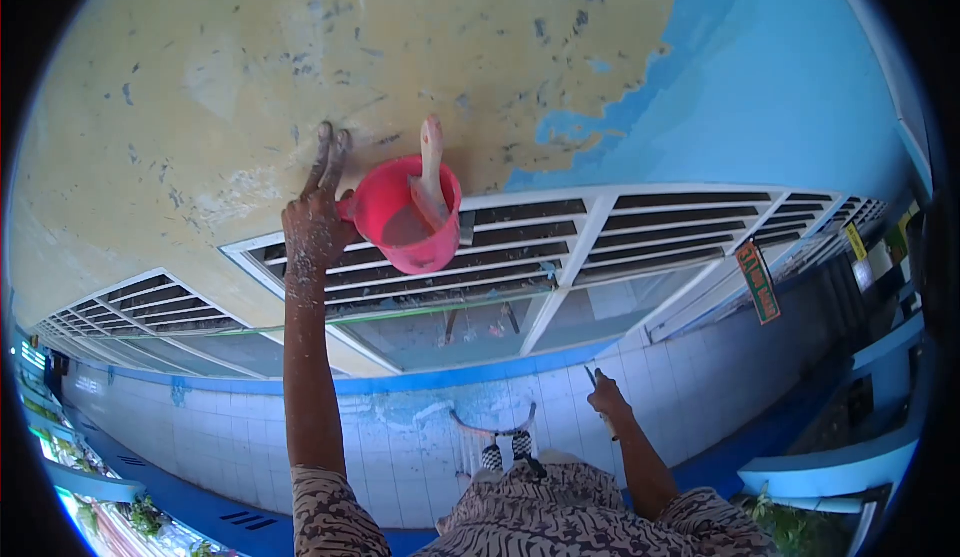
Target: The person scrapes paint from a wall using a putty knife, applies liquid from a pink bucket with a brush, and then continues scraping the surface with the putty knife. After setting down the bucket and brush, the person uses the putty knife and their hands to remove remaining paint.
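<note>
My left hand [318, 225] is raised against the wall, thumb side closed on the handle of a pink plastic mug [425, 254]. Two of its fingers stretch up onto the wall surface. Inside the mug stands a paintbrush [432, 157], its pale handle sticking up above the rim; some liquid shows at the bottom. Grey residue covers the fingers and forearm. Lower down on the right, my right hand [608, 397] is closed around a thin-bladed tool [591, 373] like a scraper. Its handle end shows below the fist.
The wall [230, 77] is scuffed yellowish, meeting blue paint [790, 87] on the right. White louvred vents [660, 222] run beneath it, above windows. A hanging sign [757, 282] is at right. My feet are near a curved rail [495, 429], above a tiled floor.
</note>
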### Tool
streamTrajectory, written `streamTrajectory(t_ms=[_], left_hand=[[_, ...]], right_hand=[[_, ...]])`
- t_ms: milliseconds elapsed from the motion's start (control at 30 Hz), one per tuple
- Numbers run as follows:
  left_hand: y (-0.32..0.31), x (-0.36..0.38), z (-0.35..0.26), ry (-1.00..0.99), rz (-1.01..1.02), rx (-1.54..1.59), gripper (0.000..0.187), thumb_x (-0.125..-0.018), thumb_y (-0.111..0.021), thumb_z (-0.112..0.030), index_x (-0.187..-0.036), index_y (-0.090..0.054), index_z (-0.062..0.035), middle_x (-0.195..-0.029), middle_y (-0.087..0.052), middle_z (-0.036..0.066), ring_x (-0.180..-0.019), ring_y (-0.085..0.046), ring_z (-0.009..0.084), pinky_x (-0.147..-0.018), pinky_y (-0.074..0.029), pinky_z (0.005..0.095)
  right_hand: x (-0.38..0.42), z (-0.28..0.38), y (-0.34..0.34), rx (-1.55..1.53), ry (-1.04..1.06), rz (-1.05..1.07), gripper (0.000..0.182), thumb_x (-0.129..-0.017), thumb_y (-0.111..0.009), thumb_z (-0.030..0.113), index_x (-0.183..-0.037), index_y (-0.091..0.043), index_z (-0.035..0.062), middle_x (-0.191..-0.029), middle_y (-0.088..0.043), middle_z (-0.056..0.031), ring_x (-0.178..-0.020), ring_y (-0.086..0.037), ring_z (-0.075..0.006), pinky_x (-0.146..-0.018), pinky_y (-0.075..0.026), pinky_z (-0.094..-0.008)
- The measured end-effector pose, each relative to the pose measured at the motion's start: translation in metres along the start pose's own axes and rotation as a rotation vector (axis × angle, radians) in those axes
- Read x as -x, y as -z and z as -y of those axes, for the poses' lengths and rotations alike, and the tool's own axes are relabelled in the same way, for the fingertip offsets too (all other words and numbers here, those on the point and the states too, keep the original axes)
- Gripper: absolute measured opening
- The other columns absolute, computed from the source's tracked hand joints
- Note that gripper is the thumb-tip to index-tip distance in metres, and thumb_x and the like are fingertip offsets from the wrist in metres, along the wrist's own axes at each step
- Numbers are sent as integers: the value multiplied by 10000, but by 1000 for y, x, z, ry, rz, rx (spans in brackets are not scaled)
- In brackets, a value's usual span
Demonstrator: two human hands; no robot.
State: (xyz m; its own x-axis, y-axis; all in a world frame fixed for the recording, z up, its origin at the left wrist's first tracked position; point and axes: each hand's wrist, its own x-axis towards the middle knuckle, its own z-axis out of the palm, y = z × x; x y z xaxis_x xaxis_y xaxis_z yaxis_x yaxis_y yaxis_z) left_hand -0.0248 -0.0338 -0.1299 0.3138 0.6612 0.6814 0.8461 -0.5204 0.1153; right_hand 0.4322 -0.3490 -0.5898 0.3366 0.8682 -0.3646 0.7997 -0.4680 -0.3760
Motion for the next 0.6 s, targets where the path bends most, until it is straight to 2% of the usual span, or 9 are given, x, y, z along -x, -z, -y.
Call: streamTrajectory(t_ms=[33,133,167,233,267,300,400,433,600], left_hand=[[-2,0,1,12,13,-39,786,-873,-700,-202,-1588,-376,-250,-1625,-408,10,-915,-723,416,-719,-603,501],[-1,-1,1,36,49,-8,840,-838,-755,-228,-1588,-377,-238,-1640,-368,64,-1179,-635,417,-843,-588,525],[-4,-1,2,17,31,-8,844,-834,-761,-220,-1587,-381,-233,-1644,-363,68,-1194,-633,407,-859,-591,514],[-8,0,5,-6,4,-21,815,-850,-736,-215,-1585,-384,-244,-1637,-381,43,-1095,-675,403,-806,-601,508],[-10,1,6,-25,-38,-35,786,-867,-712,-209,-1582,-387,-256,-1629,-398,19,-995,-717,400,-753,-612,501],[-10,2,5,-24,-36,-33,797,-860,-729,-225,-1581,-391,-257,-1630,-397,21,-1056,-702,398,-773,-614,497],[-10,1,4,-39,-50,-31,806,-855,-739,-234,-1582,-391,-262,-1630,-397,32,-1085,-694,396,-782,-614,499],[-11,1,4,-48,-60,0,812,-854,-742,-237,-1584,-387,-262,-1631,-395,42,-1097,-690,395,-788,-612,505],[-10,1,6,1,14,23,899,-792,-798,-270,-1589,-383,-264,-1652,-342,100,-1253,-598,415,-894,-593,513]], right_hand=[[37,22,27,-804,-372,248,715,-781,-678,-9,-1431,-413,-149,-816,-707,-279,-672,-747,-312,-547,-609,-465],[61,19,7,-284,-317,184,391,-803,-692,-24,-1143,-586,-185,-772,-697,-255,-577,-707,-273,-437,-559,-426],[60,29,16,-542,-398,171,194,-796,-713,-37,-918,-622,-157,-725,-683,-218,-520,-675,-248,-372,-513,-384],[50,51,44,-710,-305,79,121,-782,-701,-32,-837,-642,-122,-618,-651,-164,-471,-653,-232,-381,-516,-362],[34,52,48,-698,-213,-5,244,-811,-694,7,-1027,-687,-105,-599,-648,-122,-432,-616,-199,-372,-493,-355],[21,67,68,-619,-101,-80,222,-831,-672,42,-1018,-710,-73,-606,-653,-107,-427,-610,-178,-363,-460,-338],[-28,109,117,-335,444,-630,151,-844,-719,90,-918,-676,-35,-784,-682,-236,-767,-694,-431,-729,-550,-482],[-27,142,153,-268,394,-603,187,-841,-737,86,-996,-701,-12,-872,-693,-256,-891,-689,-465,-764,-554,-474],[-79,210,232,18,582,-708,654,-764,-685,-19,-1403,-590,75,-1444,-553,-138,-885,-712,-407,-751,-600,-476]])
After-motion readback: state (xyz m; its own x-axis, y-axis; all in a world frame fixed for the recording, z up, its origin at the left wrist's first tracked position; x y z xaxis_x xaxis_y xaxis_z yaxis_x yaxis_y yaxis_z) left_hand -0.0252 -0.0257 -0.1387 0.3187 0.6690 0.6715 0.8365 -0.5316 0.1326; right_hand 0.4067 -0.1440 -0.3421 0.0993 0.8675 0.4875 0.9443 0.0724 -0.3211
